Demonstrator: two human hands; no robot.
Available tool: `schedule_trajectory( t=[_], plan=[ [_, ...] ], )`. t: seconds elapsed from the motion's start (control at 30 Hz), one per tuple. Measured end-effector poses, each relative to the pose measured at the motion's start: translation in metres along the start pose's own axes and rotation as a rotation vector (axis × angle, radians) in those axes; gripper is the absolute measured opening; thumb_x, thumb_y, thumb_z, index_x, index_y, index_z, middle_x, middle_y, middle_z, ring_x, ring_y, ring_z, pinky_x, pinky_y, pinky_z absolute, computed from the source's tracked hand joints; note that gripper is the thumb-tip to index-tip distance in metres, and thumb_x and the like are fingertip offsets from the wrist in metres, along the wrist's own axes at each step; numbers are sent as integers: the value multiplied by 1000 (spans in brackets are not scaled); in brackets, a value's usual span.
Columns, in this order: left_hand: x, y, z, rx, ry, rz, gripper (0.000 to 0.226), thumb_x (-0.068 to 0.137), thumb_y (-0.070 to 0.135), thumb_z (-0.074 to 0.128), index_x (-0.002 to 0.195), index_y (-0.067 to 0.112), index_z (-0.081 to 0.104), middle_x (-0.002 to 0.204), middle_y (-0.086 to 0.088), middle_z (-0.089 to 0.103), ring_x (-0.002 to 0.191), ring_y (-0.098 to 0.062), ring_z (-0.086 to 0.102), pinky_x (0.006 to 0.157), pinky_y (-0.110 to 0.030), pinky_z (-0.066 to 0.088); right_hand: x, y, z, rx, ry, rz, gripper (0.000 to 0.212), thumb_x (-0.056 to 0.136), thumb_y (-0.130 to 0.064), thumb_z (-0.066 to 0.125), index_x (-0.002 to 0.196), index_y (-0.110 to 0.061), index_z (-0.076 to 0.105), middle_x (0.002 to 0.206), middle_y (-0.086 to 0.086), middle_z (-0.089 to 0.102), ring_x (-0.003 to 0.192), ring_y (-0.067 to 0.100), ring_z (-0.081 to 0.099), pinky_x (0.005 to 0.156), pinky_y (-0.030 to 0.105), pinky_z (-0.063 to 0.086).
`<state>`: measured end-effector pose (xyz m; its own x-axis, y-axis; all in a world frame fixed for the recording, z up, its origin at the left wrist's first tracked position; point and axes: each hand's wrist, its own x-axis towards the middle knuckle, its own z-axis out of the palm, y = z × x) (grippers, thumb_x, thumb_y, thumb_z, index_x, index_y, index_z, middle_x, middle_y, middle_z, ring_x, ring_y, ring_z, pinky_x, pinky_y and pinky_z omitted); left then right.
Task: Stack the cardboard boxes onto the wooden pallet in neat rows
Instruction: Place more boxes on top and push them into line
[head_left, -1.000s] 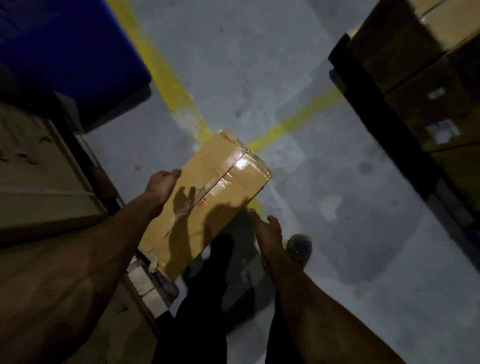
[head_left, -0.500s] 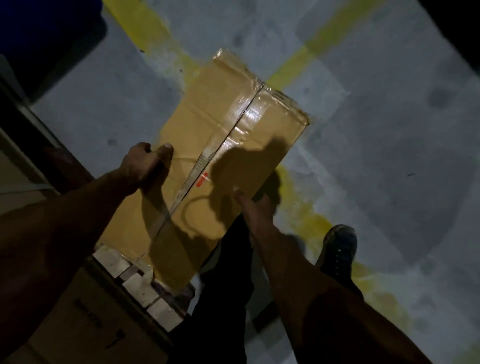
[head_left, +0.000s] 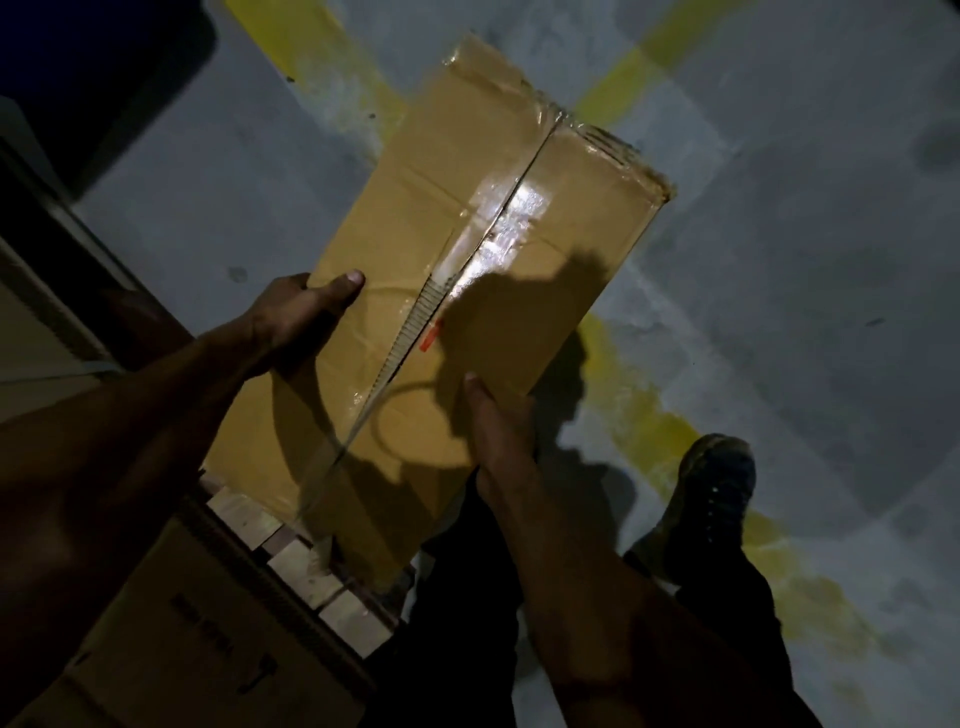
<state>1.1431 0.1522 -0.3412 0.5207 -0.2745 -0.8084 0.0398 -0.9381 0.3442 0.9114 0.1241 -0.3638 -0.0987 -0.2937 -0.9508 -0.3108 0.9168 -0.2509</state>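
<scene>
Far left, dim stacked cartons, count unclear; one printed carton (head_left: 208, 639) at lower left. Beside it, pale slat ends of the wooden pallet (head_left: 306, 574). Left hand (head_left: 306, 317) grips the left edge of one taped cardboard box (head_left: 467, 291), thumb on top, other fingers hidden under the edge. Box is held above the floor (head_left: 779, 260), near end over the pallet edge, long axis running lower-left to upper-right, far end pointing away. Right hand (head_left: 498, 431) on its right edge, thumb on top; finger spread can't be told. One shoe (head_left: 711, 499) at right, on a yellow floor line (head_left: 639, 415).
</scene>
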Motion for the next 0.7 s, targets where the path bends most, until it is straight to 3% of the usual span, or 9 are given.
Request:
schedule_trajectory(
  t=[0.13, 0.2, 0.27, 0.3, 0.4, 0.5, 0.6, 0.7],
  plan=[
    [-22, 34, -5, 1, 55, 47, 58, 81, 63, 68, 115, 17, 66, 107, -4, 68, 90, -22, 64, 84, -35, 49, -16, -39, -16, -35, 89, -154, 66, 85, -34, 79, 140, -12, 51, 135, 4, 59, 125, 28, 56, 106, 35, 44],
    [-38, 57, -5, 4, 80, 82, 48, 78, 64, 71, 99, 21, 67, 97, -2, 69, 85, -22, 65, 82, -34, 51, -35, -67, -28, -128, 156, -218, 74, 80, -53, 77, 140, -19, 50, 133, 2, 59, 120, 29, 58, 104, 39, 46],
    [-57, 80, -6, -14, 108, 112, 48, 77, 64, 72, 96, 20, 67, 92, -2, 70, 83, -22, 66, 77, -33, 52, -54, -96, -42, -188, 177, -290, 89, 63, -78, 67, 134, -27, 48, 122, 0, 62, 112, 30, 61, 101, 49, 49],
    [-68, 92, -7, -29, 120, 120, 51, 77, 64, 72, 99, 17, 68, 92, -3, 70, 83, -22, 67, 75, -32, 53, -66, -111, -51, -231, 161, -307, 90, 66, -79, 63, 137, -28, 43, 120, 0, 59, 113, 31, 60, 100, 50, 49],
    [-108, 130, -8, -115, 127, 131, 55, 77, 66, 71, 99, 15, 67, 93, -4, 70, 83, -23, 68, 68, -30, 53, -93, -160, -86, -323, 127, -364, 81, 91, -57, 62, 151, -15, 27, 146, 10, 47, 130, 34, 50, 104, 43, 44],
    [-158, 167, -8, -201, 154, 143, 44, 79, 61, 73, 88, 19, 63, 89, -2, 69, 79, -19, 66, 62, -26, 51, -135, -206, -126, -407, 163, -471, 82, 92, -57, 61, 152, -12, 26, 150, 15, 44, 134, 37, 46, 104, 44, 42],
    [-218, 204, -10, -272, 174, 148, 73, 56, 77, 72, 101, 20, 66, 100, -6, 73, 87, -27, 70, 82, -41, 59, -190, -244, -164, -450, 173, -553, 79, 89, -61, 61, 146, -13, 34, 143, 13, 52, 128, 37, 51, 105, 48, 45],
    [-284, 244, -13, -286, 287, 155, 91, 47, 85, 63, 113, 22, 63, 105, -4, 70, 92, -29, 68, 88, -46, 57, -250, -279, -206, -494, 219, -667, 75, 87, -66, 59, 138, -14, 41, 133, 11, 58, 119, 36, 57, 100, 51, 48]
  ],
)
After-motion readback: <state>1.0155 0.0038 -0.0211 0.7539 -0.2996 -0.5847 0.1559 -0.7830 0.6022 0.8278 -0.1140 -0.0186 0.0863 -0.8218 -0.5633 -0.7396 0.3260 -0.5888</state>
